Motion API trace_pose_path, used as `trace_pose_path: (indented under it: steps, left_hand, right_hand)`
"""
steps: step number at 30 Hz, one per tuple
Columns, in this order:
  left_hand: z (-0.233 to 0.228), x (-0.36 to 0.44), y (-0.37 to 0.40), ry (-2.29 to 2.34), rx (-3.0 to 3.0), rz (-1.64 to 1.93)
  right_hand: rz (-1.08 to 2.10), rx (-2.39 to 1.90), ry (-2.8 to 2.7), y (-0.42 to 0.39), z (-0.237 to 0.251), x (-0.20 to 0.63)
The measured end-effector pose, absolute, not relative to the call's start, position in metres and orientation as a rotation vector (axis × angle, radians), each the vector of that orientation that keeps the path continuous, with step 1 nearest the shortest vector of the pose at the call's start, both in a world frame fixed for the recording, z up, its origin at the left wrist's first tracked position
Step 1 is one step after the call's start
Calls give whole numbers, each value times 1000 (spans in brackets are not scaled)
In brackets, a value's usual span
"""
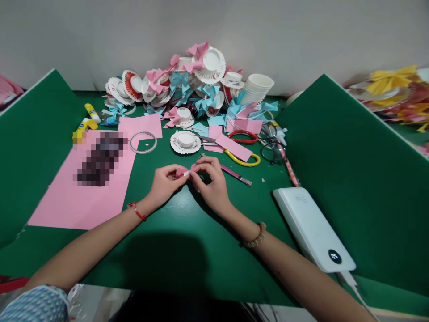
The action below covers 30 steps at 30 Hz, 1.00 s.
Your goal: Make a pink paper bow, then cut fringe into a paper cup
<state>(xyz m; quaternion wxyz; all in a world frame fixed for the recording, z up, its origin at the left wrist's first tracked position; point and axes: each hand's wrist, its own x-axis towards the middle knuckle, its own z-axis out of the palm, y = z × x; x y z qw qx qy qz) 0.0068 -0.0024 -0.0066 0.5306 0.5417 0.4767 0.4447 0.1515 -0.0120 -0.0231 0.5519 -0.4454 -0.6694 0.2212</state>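
Near the centre of the frame, the left hand (164, 183) and the right hand (214, 183) meet, both pinching a small folded pink paper piece (181, 172) between their fingertips. A white bit (187, 173) shows at its edge, perhaps paper or tape; it is too small to tell. Below lies the green desk (167, 219). Just above the hands sits a white fluted paper disc with a round white centre (185, 141). Right of it are scissors with red and yellow handle loops (246, 136), a pink rectangular card (233, 148) lying across them, and, below, a slim pink tool with a metal tip (236, 175). At left lie a large pink paper sheet (83, 205) and a thin grey ring (155, 144); at lower right, a white power bank (311, 228). White paper ornaments with pink and blue bows (181, 85) are heaped at top centre, beside stacked white paper cups (258, 89).
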Motion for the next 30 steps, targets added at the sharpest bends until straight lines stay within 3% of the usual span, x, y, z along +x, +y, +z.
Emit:
trace_pose_path:
  steps: [30]
  left_hand:
    - [-7,6,-2,1145,1263,1095]
  right_hand:
    - [570,-987,-1574,-12,-21,152]
